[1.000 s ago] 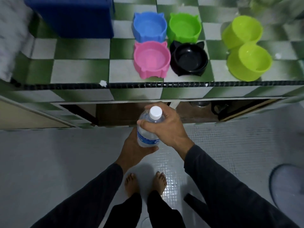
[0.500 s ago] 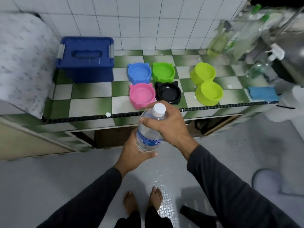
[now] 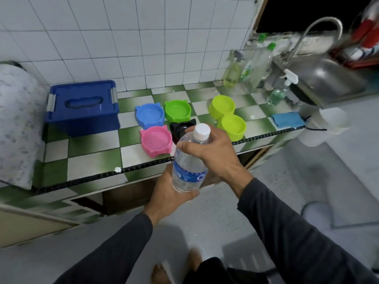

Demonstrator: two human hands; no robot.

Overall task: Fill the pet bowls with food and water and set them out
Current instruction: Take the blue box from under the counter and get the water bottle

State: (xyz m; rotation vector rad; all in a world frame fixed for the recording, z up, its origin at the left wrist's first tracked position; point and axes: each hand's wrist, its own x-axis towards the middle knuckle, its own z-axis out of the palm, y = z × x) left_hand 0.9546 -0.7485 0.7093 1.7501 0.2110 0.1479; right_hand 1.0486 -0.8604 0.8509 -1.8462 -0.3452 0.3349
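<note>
The water bottle (image 3: 189, 160) carries a blue label, its print unreadable.

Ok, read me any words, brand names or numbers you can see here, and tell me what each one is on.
Nothing can be read with certainty.
Blue label on the clear plastic water bottle: white print, too blurred to read.
Spray bottles by the sink: blurred, no legible text.
Blue plastic storage box and coloured pet bowls: no text visible.

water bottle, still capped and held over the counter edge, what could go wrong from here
The left hand holds the water bottle only near its base, so twisting the white cap with the right hand might squeeze water out. The pink bowl sits near the counter edge, easily knocked off.
</note>
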